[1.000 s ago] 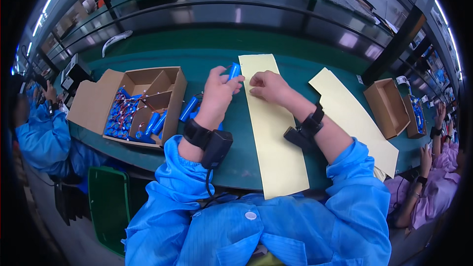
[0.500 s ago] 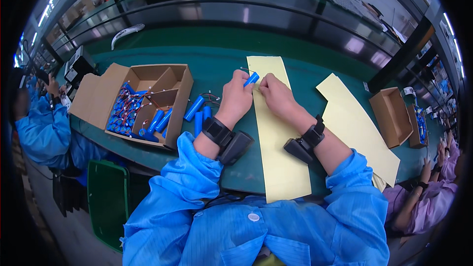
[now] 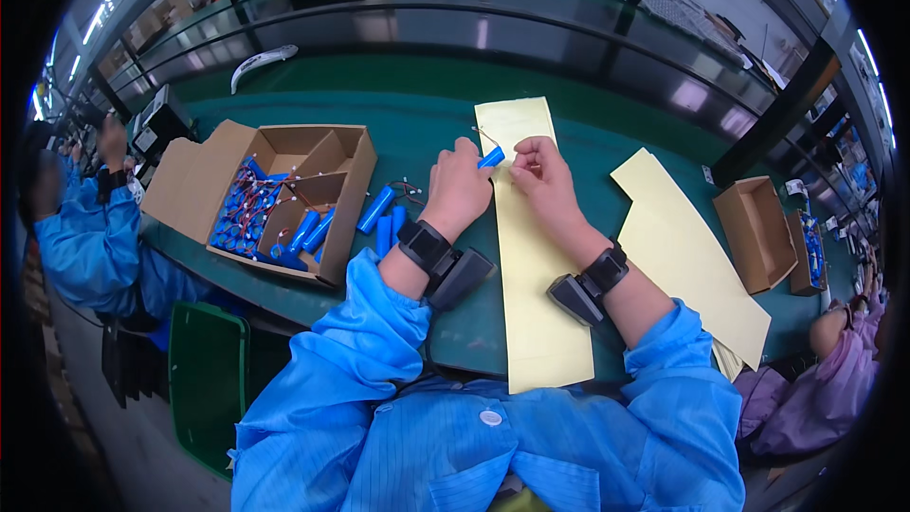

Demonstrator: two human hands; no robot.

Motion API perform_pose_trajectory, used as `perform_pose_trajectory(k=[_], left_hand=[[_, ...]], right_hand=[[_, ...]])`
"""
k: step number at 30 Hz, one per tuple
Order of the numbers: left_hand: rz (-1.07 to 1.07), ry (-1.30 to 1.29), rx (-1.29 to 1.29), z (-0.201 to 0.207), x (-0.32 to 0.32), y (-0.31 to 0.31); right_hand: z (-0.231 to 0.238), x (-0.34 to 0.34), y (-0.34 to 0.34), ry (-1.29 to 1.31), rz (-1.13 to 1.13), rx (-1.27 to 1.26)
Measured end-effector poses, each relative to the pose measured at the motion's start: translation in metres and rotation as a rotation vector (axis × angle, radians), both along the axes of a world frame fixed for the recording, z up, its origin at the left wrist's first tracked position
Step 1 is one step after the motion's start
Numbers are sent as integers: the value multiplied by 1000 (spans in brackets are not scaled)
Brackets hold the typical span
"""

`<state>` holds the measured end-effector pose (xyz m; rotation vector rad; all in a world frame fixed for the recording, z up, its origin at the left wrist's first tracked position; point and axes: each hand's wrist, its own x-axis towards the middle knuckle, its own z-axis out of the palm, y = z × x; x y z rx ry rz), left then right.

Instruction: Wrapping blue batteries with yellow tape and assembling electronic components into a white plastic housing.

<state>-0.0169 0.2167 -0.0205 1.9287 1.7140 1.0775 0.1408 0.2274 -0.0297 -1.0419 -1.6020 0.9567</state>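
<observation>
My left hand [image 3: 457,188] is closed around a blue cylindrical battery [image 3: 492,157], whose end sticks out past the fingers. Thin leads with a small white connector rise from it. My right hand [image 3: 548,188] is a short way to the right, thumb and fingertips pinched together; what lies between them is too small to make out. Both hands are over a long pale-yellow sheet [image 3: 548,322]. Left of my left wrist, several loose blue batteries [image 3: 376,210] lie on the green table beside an open cardboard box [image 3: 356,171] of wired batteries.
More yellow sheets [image 3: 682,246] lie to the right. Beyond them stand a small cardboard box [image 3: 751,237] and another holding blue parts [image 3: 812,251]. A green bin [image 3: 204,389] is below the table's left edge. Co-workers sit at both sides; a dark post rises at the right.
My right hand has moved slightly away from the battery and turned, so its pinched fingers show more. My left hand still grips the battery. The view has shifted a little.
</observation>
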Motion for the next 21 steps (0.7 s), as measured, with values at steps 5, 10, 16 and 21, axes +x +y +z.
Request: perform_pose_trajectory(k=[5,10,16,21], left_hand=[[-2,11,-55,7,0,-6],[-280,-1041,-397,46,-12,-35],[-407,-1404,-435,55,-8,-66],[-436,-1379,-437,51,-7,-64]], right_hand=[[41,3,-12,440,34,120],[78,19,-34,540,56,-31],[90,5,-54,337,101,-50],[86,-1,-54,304,102,-81]])
